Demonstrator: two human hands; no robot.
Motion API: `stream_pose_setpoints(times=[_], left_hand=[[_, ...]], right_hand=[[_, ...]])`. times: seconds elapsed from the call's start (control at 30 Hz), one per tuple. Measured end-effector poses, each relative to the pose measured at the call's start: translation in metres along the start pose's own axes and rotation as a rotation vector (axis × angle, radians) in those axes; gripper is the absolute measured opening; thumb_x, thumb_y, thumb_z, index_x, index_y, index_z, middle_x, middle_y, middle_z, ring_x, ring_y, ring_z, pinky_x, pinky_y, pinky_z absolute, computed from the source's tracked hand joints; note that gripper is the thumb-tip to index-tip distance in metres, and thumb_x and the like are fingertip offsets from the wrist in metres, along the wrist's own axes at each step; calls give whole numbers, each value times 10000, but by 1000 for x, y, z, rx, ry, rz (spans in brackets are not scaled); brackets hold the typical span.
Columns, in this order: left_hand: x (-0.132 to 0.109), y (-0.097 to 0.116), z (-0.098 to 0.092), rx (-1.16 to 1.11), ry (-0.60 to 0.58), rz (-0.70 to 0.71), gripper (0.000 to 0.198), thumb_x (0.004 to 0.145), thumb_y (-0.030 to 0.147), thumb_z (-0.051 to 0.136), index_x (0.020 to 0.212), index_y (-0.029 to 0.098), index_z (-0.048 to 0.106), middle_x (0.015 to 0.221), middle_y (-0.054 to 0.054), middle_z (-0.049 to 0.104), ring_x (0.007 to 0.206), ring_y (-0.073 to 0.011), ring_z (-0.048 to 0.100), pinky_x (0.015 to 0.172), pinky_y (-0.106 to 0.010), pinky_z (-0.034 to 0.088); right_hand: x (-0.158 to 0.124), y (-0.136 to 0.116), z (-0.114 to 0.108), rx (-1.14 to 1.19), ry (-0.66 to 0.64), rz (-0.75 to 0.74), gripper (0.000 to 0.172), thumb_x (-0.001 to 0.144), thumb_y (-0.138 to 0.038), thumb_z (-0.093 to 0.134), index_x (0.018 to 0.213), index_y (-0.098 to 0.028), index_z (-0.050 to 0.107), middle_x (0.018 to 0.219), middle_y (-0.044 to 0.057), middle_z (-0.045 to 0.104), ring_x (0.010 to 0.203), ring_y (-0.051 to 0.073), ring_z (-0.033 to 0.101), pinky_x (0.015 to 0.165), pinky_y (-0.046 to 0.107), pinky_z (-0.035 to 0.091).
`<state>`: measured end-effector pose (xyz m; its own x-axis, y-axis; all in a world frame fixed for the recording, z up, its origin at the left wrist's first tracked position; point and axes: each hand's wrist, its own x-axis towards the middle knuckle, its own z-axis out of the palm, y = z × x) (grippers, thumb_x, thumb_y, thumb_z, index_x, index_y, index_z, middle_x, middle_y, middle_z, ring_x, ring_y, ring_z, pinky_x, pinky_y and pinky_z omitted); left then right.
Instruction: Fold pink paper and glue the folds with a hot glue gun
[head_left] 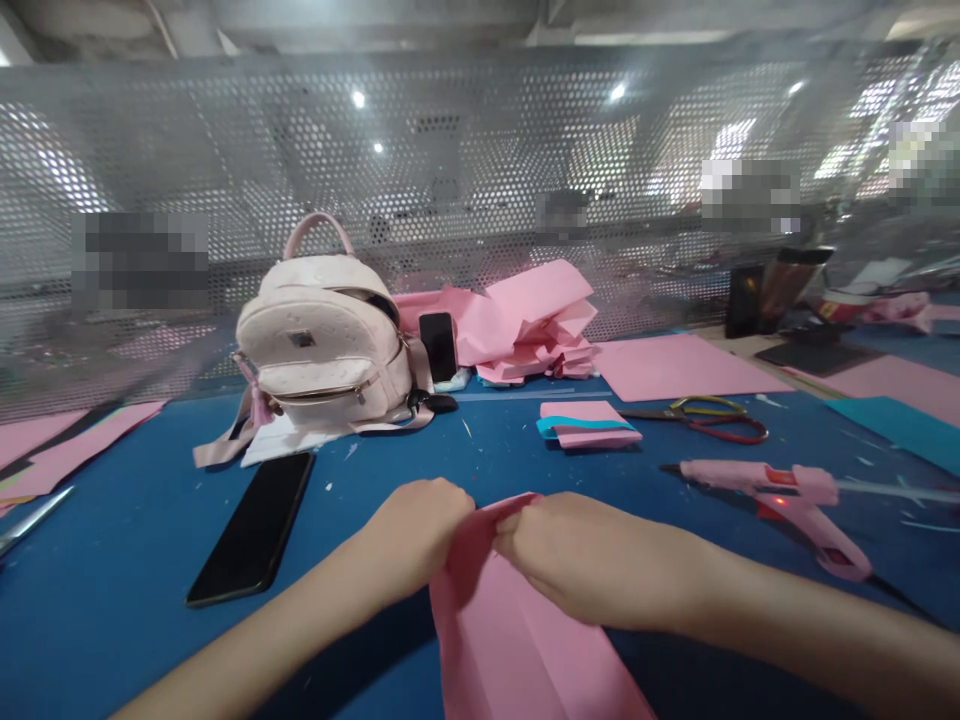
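Both hands at near edge of blue worktop (112, 580). Left hand (420, 535) curled shut, pinching far end of pink paper sheet (517, 640); right hand (592, 555) likewise closed on same end, knuckles almost meeting left. Sheet creased lengthwise, running from hands back toward person. Black phone (251, 530) flat on worktop left of hands. Pale pink backpack (322, 345) upright beyond it. Pink glue gun (780, 495) lying to right; scissors (712, 418) behind it. Small folded pink-and-teal paper stack (589, 423) mid-worktop; crumpled pink paper heap (525, 320) against mesh screen (480, 140).
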<state>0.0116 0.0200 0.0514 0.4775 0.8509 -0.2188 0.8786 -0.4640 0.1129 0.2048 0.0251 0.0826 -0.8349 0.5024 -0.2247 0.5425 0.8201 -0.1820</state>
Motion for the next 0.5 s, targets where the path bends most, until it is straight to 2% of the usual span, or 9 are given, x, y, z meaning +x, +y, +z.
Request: stream_pose_setpoints(times=[0.1,0.2,0.4,0.5], left_hand=[[0,3,-2,8,-16,-18,233,698,-3,553,799,154,692,873,-139,756,814,-321,730,622,-320,471],[-2,5,-4,6,-22,-28,229,704,11,552,809,152,699,868,-132,757,822,-321,730,630,-326,483],[-3,5,-4,0,-8,-30,235,710,32,545,823,151,713,867,-132,762,813,-311,729,614,-318,471],[-4,2,-2,-17,16,-14,232,737,33,529,818,160,707,863,-114,761,822,-298,726,622,-312,466]], right_hand=[[0,-3,-5,-107,-121,33,323,727,89,511,836,-134,718,821,81,759,676,200,685,532,294,335],[2,-5,-7,-186,-181,63,284,744,76,527,794,-122,724,824,89,768,716,227,700,502,316,265],[0,-3,-8,-231,-203,35,247,741,70,557,770,-110,724,794,87,764,716,226,699,495,326,225],[-2,2,-14,-204,-155,-5,205,838,-11,564,779,-126,723,801,76,761,706,218,690,515,319,266]])
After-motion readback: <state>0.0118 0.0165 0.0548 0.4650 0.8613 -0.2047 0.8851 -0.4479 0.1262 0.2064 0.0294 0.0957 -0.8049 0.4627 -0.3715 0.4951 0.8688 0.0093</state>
